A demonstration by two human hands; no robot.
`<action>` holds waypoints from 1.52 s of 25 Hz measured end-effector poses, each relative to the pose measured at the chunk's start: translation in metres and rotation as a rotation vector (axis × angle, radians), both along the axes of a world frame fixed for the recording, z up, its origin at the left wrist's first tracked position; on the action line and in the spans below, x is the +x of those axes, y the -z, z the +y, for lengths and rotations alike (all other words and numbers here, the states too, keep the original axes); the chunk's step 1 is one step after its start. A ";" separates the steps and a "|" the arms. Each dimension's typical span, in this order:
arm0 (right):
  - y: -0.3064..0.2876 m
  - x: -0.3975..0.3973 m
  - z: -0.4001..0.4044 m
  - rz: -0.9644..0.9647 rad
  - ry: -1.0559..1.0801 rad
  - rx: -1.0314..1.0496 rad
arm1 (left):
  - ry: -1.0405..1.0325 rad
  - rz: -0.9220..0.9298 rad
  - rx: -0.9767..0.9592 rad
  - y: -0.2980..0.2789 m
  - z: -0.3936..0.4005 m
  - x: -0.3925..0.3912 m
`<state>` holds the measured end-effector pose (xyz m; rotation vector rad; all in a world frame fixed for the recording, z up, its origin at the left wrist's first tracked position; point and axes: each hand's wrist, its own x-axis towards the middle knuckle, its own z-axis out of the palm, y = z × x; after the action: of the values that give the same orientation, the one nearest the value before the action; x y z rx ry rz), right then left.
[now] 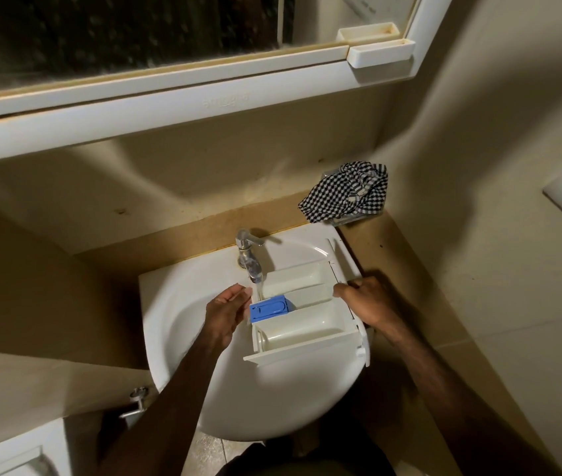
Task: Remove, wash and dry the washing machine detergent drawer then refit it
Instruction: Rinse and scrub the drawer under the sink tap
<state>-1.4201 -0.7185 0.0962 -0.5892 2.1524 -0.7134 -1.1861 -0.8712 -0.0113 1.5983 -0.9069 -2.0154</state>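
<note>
Detergent drawer (301,312) first, since it is what I am here for: it lies across the right half of the basin, white, with its compartments facing up and its front panel out over the right rim. From my head camera I work down from the biggest things. Above me runs a white window frame (155,97) with dark glass, and a small white tray (381,51) clipped at its right end. Below it the tan bench (406,269) wraps the back and right side of the white sink (183,297). My right hand (367,302) grips the drawer at its front end, fingers curled over the edge there. My left hand (226,312) is open, fingers loosely extended, just beside the drawer's back end at the blue part; I cannot tell whether it touches. A checked black-and-white cloth (346,190) sits bunched on the bench behind the sink, to the right, well apart from my hands. The chrome tap (248,254) stands at the back of the sink with water (259,291) running from its spout down to the drawer's back end. Smallest is the blue insert (269,308) in the drawer's middle compartment, right beside where the stream lands.
</note>
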 end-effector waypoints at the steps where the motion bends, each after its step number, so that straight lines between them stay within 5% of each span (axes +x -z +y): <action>1: 0.002 0.001 0.001 0.010 -0.002 -0.007 | 0.017 -0.032 0.011 0.001 0.002 -0.002; 9: 0.019 0.021 0.012 0.108 0.063 -0.050 | 0.184 -0.059 0.088 -0.001 -0.020 -0.004; 14: 0.032 0.039 0.013 0.153 0.104 -0.100 | 0.267 -0.258 -0.025 -0.006 -0.038 -0.015; 21: 0.037 0.049 0.017 0.152 0.128 -0.111 | 0.703 -0.449 -0.070 -0.029 -0.060 -0.011; 28: 0.045 0.059 0.020 0.159 0.159 -0.132 | 0.378 -0.260 0.109 -0.024 -0.050 0.005; 33: 0.050 0.071 0.019 0.125 0.209 -0.156 | -0.042 -0.340 -0.342 -0.026 -0.005 -0.002; 38: 0.051 0.079 0.012 0.045 0.256 -0.158 | 0.458 -0.690 -1.194 -0.031 0.036 0.011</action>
<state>-1.3407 -0.7065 0.0449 -0.4163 2.2509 -1.0248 -1.1753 -0.8356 0.0196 1.3235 -2.2843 -0.6252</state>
